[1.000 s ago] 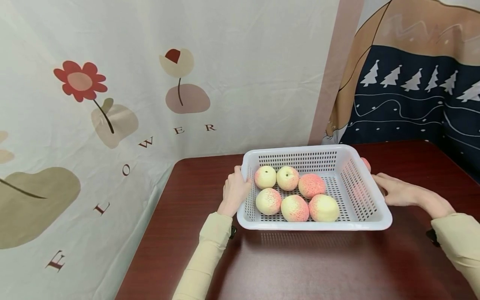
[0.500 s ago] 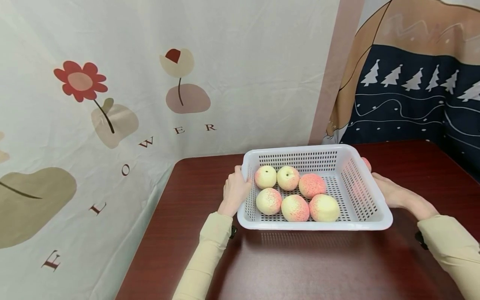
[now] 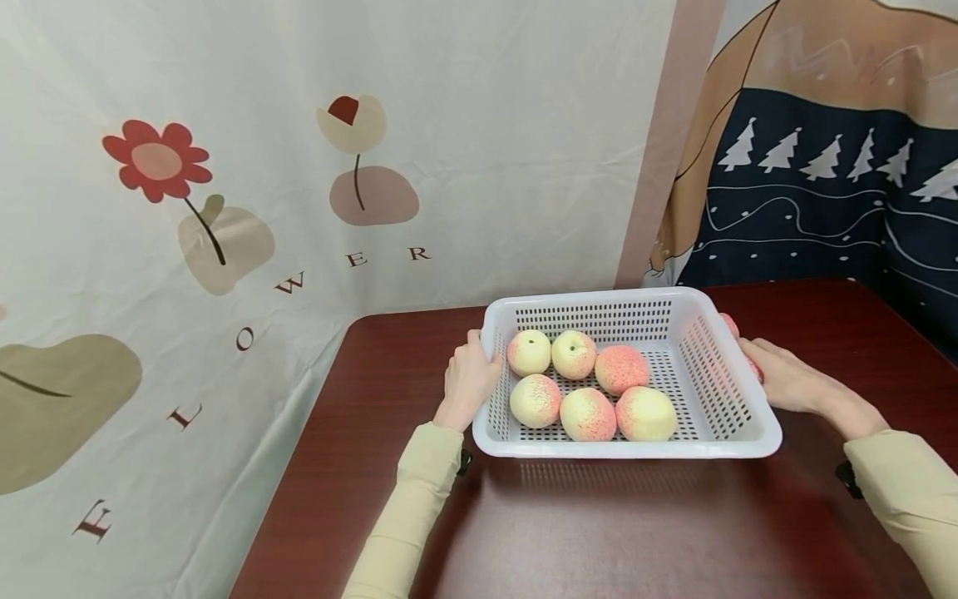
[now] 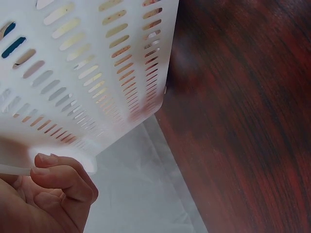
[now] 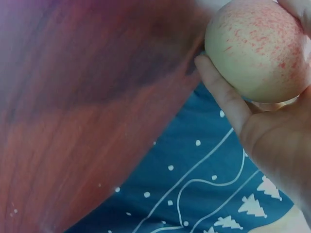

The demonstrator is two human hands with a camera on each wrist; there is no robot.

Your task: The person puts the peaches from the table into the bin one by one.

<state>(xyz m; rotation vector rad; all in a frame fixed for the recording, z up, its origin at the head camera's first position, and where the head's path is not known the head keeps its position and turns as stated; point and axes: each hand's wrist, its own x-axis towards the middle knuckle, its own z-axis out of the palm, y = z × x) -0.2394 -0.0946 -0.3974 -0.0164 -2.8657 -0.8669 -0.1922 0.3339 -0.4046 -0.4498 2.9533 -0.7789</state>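
Observation:
In the head view a white slotted plastic basket (image 3: 591,450) stands on the table with several yellow-and-pink peaches (image 3: 588,415) inside, grouped toward its left and middle. My left hand (image 3: 470,381) grips the basket's left rim. The left wrist view shows that hand's curled fingers (image 4: 63,177) at the rim, beside the slotted wall (image 4: 85,82). Outside the basket's right wall, my right hand (image 3: 793,381) holds a peach (image 5: 257,51) between thumb and fingers. Only a red sliver of that peach shows in the head view. Another reddish peach (image 3: 730,324) lies behind that wall, mostly hidden.
A dark red-brown wooden table (image 3: 599,532) extends in front of the basket and to both sides. Behind and left hangs a pale curtain (image 3: 509,150) with flower prints. A navy cloth (image 3: 808,216) with white trees hangs at the back right.
My right hand has moved in toward the basket's right wall and now has a peach in its grasp, lifted slightly into view. The left hand and basket stay in place.

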